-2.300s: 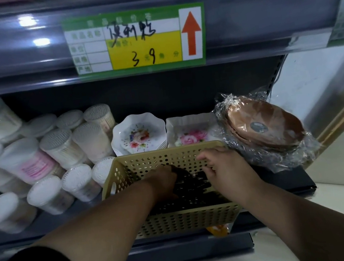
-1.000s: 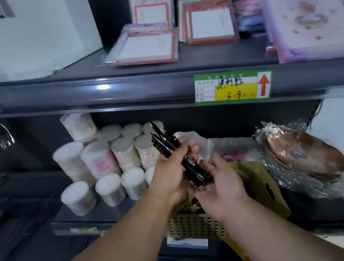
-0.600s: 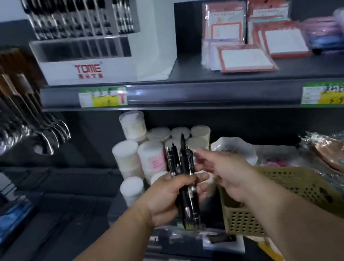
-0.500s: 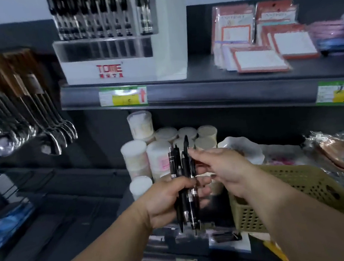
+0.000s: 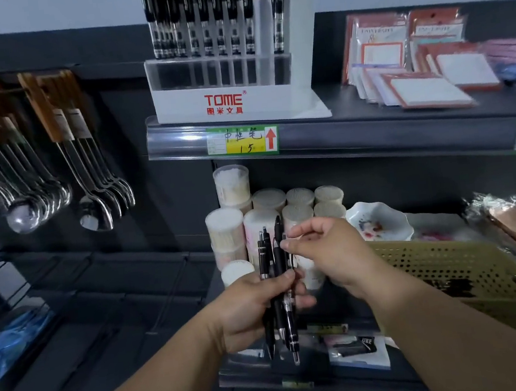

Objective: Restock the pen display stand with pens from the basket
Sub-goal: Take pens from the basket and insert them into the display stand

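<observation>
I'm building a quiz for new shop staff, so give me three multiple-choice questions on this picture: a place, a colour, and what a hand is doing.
1. Where is the pen display stand? A. on the upper shelf B. on the floor C. on the lowest shelf
2. What colour is the basket? A. blue B. yellow C. red
3. What is the left hand doing? A. lying flat B. gripping black pens C. pointing upward
Answers: 1 A, it sits above the price label. 2 B, its perforated walls are yellow. 3 B, its fingers curl round the bundle.
</observation>
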